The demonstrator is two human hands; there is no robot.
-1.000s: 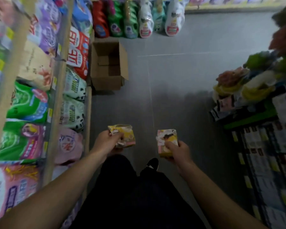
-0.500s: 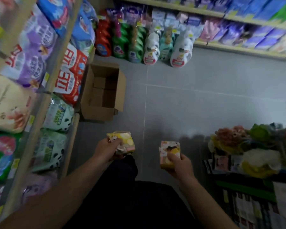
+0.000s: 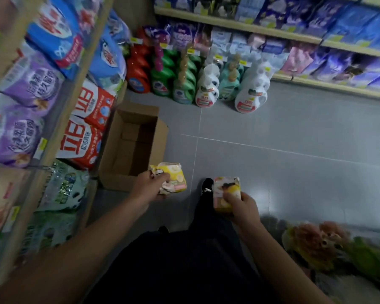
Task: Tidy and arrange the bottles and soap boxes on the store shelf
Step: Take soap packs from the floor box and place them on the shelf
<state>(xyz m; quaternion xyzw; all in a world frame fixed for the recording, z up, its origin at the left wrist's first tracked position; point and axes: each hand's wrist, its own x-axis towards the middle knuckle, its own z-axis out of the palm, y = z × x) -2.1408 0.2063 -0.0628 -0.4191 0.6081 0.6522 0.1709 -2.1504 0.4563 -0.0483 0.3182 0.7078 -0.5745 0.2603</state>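
Note:
My left hand [image 3: 149, 185] grips a yellow and white soap box [image 3: 176, 177] with a crumpled top, held low in front of me. Level with it, a little to the right, my right hand [image 3: 241, 207] grips a second yellow and pink soap box [image 3: 225, 189]. Both are above the grey floor, near my dark trousers and shoe. Large detergent bottles [image 3: 206, 86] in red, green and white stand in a row on the floor at the far shelf's foot.
An open, empty cardboard box [image 3: 134, 145] sits on the floor by the left shelf [image 3: 59, 119], which holds detergent bags. A far shelf [image 3: 316, 38] carries purple and blue packs. Fluffy coloured items [image 3: 320, 242] fill the lower right. Grey floor tiles [image 3: 283, 161] lie ahead.
The view has tilted up and forward, showing the far shelf and bottles more fully. Both hands keep the same soap boxes, held in about the same place before me.

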